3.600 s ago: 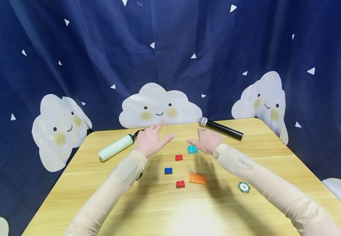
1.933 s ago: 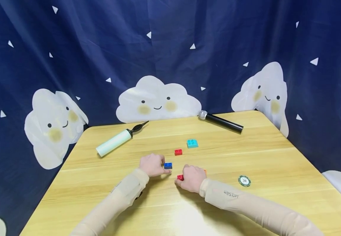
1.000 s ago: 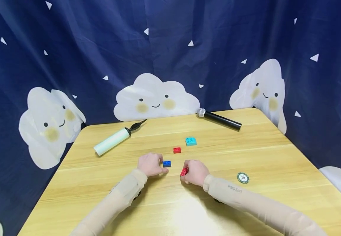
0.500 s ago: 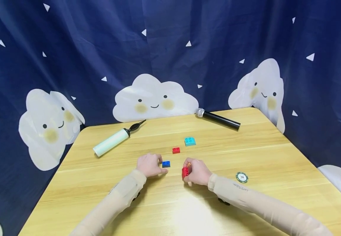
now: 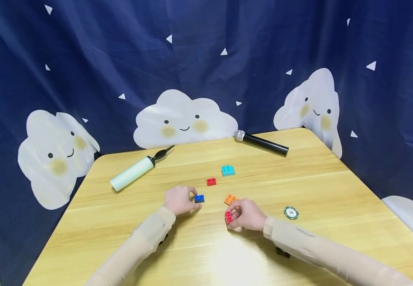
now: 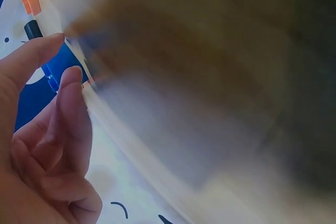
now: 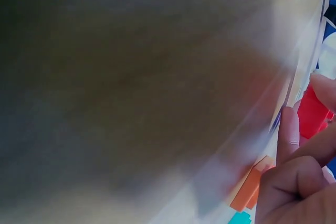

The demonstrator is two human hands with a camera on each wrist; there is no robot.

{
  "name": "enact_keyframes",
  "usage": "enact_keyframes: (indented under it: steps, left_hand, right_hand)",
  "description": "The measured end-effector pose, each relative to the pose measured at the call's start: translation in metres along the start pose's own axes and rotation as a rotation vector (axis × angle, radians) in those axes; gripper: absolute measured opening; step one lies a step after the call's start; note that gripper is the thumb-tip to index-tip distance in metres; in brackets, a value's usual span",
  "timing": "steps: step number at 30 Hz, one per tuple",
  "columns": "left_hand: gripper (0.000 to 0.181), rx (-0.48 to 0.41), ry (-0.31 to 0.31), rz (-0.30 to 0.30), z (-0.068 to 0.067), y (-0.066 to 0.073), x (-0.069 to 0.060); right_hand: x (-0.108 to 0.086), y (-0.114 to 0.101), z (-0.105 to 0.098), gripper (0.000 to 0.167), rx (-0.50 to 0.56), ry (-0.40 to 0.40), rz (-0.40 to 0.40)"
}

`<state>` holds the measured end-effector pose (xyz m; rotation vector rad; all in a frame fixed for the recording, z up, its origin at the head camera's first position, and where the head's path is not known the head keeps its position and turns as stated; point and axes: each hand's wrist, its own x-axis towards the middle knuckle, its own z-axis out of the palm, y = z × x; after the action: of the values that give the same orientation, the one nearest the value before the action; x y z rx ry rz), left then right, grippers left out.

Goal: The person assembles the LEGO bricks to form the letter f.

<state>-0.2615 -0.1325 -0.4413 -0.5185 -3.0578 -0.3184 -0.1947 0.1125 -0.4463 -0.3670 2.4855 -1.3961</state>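
Note:
In the head view my left hand (image 5: 179, 200) rests at the blue brick (image 5: 199, 198), thumb and index finger at its two ends. The left wrist view shows these fingertips gripping the blue brick (image 6: 67, 62). My right hand (image 5: 250, 215) pinches a red brick (image 5: 228, 217) between thumb and fingers, with its studs showing. In the right wrist view the red brick (image 7: 312, 113) sits between the fingers. Just behind the right hand lies the orange brick (image 5: 230, 199), partly covered by the fingers. A second red brick (image 5: 211, 181) and a turquoise brick (image 5: 228, 171) lie farther back.
A pale green pump (image 5: 132, 174) with a black nozzle lies at the back left of the wooden table (image 5: 95, 222). At the back right is a black microphone (image 5: 265, 144). A green-rimmed chip (image 5: 291, 213) marked 20 lies beyond the right hand. A dark blue curtain stands behind.
Both hands came down from above the table to the bricks. My right hand took hold of the near red brick and turned it; the orange brick shifted and turned. The left hand stays at the blue brick.

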Motion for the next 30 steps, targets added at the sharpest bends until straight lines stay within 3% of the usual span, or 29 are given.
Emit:
enact_keyframes:
  steps: [8,16,19,25,30]
  left_hand:
    - [0.032,-0.04,0.021,-0.012,0.004,-0.005,0.0]
    - [0.029,-0.04,0.043,-0.013,0.006,-0.005,0.0]
    - [0.03,-0.039,0.022,-0.023,0.004,-0.003,-0.002]
    - [0.031,-0.032,-0.05,0.017,-0.002,0.002,-0.007]
    - [0.038,-0.072,-0.071,0.041,-0.007,-0.001,-0.006]
  right_hand:
    - [-0.013,0.004,-0.001,0.03,-0.097,-0.041,-0.001]
    - [-0.011,0.0,0.005,0.032,-0.133,-0.039,0.003]
    - [-0.009,-0.004,0.005,0.032,-0.134,-0.055,0.016]
    - [-0.006,-0.007,0.005,0.031,-0.108,-0.063,0.024]
    - [-0.005,-0.007,0.006,0.031,-0.104,-0.063,0.023]
